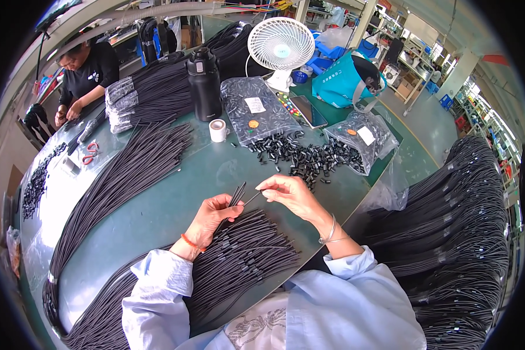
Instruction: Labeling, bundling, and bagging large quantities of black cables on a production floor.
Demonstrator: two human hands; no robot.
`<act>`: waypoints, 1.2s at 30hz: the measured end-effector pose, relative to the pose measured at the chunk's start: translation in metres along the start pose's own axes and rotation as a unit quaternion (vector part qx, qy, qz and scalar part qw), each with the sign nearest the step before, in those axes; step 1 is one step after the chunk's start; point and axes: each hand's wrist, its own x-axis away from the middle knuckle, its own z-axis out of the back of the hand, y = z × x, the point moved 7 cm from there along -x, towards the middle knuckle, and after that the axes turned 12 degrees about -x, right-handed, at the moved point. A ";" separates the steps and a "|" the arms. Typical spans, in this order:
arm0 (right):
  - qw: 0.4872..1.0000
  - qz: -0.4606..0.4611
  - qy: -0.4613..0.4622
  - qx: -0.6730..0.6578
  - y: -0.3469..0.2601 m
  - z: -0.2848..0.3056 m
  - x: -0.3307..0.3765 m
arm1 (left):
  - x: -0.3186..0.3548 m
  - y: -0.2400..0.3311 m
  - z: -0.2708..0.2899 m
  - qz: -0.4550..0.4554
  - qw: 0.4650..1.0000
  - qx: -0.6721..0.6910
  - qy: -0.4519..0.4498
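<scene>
A green table [157,207] held black cables [119,169]

They curved across it in long bundles [245,254], one along the near edge. The left hand [213,214] curled around a few thin cable ends [238,193]. The right hand [290,196] pinched one strand's tip [259,193], thumb and forefinger together. Beyond both lay a heap of tiny black sleeves [306,156].

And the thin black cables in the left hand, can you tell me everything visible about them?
The thin black cables look smooth and plastic-sheathed. Several are gripped in the left hand, their ends rising above the green table, slightly fanned. One slants off to the right, its tip at the pinch of the right hand; whether a cap sits there is too small to tell. Behind the left hand, their run is hidden.
</scene>
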 end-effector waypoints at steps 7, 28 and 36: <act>0.981 0.077 -0.033 0.175 -0.023 -0.024 0.000 | 0.000 -0.002 0.004 0.018 0.998 0.066 -0.005; 0.894 0.109 0.170 0.401 -0.036 -0.006 0.036 | 0.003 -0.002 0.001 0.053 0.992 0.116 -0.025; 0.859 0.102 0.220 0.452 0.002 0.056 0.050 | 0.001 0.002 -0.006 0.036 0.997 0.049 -0.042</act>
